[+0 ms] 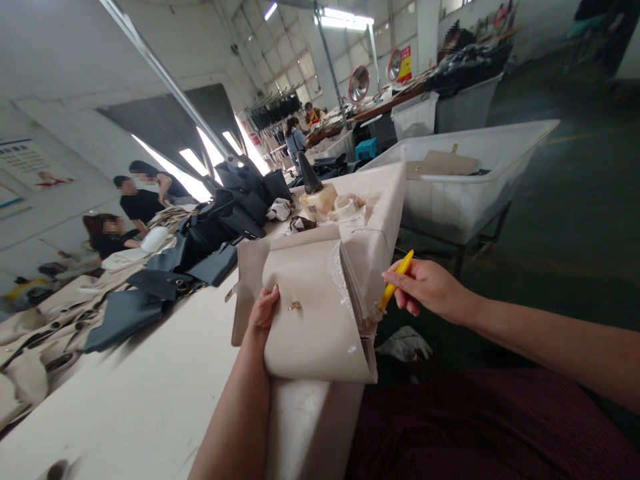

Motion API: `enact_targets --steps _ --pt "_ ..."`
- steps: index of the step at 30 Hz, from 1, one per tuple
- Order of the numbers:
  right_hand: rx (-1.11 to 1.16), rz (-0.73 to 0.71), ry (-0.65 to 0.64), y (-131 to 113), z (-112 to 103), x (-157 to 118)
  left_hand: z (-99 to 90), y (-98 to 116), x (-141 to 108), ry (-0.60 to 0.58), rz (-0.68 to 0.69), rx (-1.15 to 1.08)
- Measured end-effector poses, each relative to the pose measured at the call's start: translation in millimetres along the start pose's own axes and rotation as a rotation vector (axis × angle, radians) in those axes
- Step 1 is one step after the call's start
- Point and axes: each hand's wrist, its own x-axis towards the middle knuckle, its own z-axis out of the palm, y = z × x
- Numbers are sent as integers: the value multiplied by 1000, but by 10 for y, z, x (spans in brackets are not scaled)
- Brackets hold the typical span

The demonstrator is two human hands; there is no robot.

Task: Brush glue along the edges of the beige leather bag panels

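A long white table (125,407) runs through a factory hall, with three workers (137,207) along its far side. The left hand (263,310) is clamped on a cream leather bag (315,327) at the table's edge. The right hand (425,287) pinches one yellow pen (397,280) just beside the bag. One white bin (465,193) stands to the right.

- Left hand (263,310) grips a folded beige leather bag panel (315,320) bearing a small gold clasp (295,305)
- Right hand (430,288) pinches a slim yellow plastic pen (397,280) just beside the panel
- Long white worktable (140,393) beneath
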Motion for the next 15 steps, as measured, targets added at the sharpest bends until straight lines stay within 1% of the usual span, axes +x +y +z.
enact_targets --steps 2,6,9,13,15 --pt "-16 -54 31 6 -18 13 -8 -3 3 8 -14 10" --pt "-70 -52 -1 9 -58 22 -8 0 1 26 -26 20" --pt "-52 -112 28 20 -78 16 2 5 -4 44 -27 27" --pt "-82 -82 17 26 -101 53 10 13 -18 33 -28 35" --pt "-58 -133 86 8 -138 132 14 18 -26 29 -34 34"
